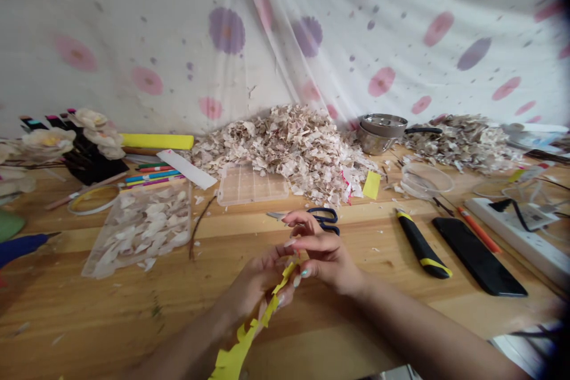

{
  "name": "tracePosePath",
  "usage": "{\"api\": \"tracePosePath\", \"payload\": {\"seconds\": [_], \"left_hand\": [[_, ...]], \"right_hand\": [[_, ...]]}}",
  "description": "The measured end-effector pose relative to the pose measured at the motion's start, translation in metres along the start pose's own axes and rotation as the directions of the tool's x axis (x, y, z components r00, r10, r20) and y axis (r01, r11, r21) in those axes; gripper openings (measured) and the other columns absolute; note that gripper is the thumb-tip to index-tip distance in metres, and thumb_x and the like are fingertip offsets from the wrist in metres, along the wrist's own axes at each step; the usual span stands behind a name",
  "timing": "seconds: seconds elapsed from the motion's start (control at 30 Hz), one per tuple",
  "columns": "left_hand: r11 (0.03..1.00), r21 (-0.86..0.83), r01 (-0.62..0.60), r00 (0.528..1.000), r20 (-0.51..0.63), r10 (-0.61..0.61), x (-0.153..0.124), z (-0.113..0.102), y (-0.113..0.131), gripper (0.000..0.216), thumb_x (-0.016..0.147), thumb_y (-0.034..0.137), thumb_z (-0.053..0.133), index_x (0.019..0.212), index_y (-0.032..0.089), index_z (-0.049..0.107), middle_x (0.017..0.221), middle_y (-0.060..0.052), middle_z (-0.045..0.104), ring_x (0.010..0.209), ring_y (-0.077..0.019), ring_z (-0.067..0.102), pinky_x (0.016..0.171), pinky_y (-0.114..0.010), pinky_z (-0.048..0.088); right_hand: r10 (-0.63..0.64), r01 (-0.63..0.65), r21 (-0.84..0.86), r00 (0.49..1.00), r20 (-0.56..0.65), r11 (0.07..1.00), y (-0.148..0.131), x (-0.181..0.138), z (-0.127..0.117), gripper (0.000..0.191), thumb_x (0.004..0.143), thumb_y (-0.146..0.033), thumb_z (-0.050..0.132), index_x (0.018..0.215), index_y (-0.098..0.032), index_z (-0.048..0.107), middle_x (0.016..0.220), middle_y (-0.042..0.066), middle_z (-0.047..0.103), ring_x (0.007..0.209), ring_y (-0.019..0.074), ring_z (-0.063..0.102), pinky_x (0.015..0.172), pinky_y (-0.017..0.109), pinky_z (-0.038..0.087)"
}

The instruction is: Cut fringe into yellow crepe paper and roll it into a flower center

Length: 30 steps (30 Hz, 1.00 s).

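Observation:
A long yellow paper strip [243,341] with a jagged cut edge runs from the bottom of the view up to both hands. My left hand [260,282] is closed around the strip from below. My right hand [323,252] pinches the strip's upper end with thumb and forefinger, its other fingers stretched toward the left. Both hands hover above the wooden table [133,314]. Black-handled scissors [323,218] lie on the table just behind my right hand.
A heap of pale dried petals [285,145] fills the back middle, another heap [463,139] sits right. A plastic bag of petals [142,228], clear compartment box [252,184], metal pot [383,130], utility knife [421,243], black phone [478,255], power strip [521,237], pens [154,175] and paper flowers [66,136] surround the hands.

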<state>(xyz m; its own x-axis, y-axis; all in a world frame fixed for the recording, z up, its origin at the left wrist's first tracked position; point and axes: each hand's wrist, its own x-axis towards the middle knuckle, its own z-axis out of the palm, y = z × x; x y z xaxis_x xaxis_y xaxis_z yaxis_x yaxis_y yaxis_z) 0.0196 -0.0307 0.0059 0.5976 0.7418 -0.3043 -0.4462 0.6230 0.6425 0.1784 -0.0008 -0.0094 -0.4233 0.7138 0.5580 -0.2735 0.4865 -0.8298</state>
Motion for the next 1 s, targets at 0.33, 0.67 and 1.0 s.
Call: {"api": "tracePosePath", "payload": {"seconds": [0.33, 0.67, 1.0], "left_hand": [[0.996, -0.013, 0.084, 0.989, 0.121, -0.082, 0.007, -0.010, -0.008, 0.036, 0.053, 0.031, 0.085, 0.070, 0.018, 0.056, 0.052, 0.006, 0.054, 0.035, -0.0033, 0.041, 0.037, -0.017, 0.019], [0.999, -0.038, 0.029, 0.997, 0.077, -0.026, 0.008, -0.011, -0.008, 0.034, 0.058, 0.025, 0.083, 0.070, 0.016, 0.053, 0.053, 0.005, 0.057, 0.033, -0.0012, 0.040, 0.035, -0.015, 0.019], [0.999, 0.036, -0.022, 0.996, 0.086, 0.019, 0.011, -0.016, -0.009, 0.035, 0.063, 0.034, 0.081, 0.085, 0.016, 0.061, 0.057, 0.004, 0.059, 0.039, -0.0036, 0.044, 0.038, -0.015, 0.026]], "right_hand": [[0.110, -0.136, 0.110, 0.970, 0.218, 0.985, -0.001, 0.003, -0.005, 0.020, 0.079, -0.036, 0.068, 0.098, -0.030, 0.073, 0.133, 0.007, 0.054, 0.125, 0.0226, 0.045, 0.106, 0.046, 0.028], [0.246, -0.277, 0.314, 0.960, 0.134, 0.908, -0.001, -0.001, 0.002, 0.016, 0.085, -0.028, 0.063, 0.094, -0.023, 0.075, 0.129, 0.009, 0.057, 0.108, 0.0188, 0.059, 0.087, 0.031, 0.047], [0.303, -0.298, 0.393, 0.952, 0.051, 0.870, 0.003, -0.004, 0.005, 0.011, 0.081, -0.032, 0.068, 0.085, -0.027, 0.077, 0.116, 0.006, 0.062, 0.103, 0.0183, 0.058, 0.088, 0.032, 0.046]]}}
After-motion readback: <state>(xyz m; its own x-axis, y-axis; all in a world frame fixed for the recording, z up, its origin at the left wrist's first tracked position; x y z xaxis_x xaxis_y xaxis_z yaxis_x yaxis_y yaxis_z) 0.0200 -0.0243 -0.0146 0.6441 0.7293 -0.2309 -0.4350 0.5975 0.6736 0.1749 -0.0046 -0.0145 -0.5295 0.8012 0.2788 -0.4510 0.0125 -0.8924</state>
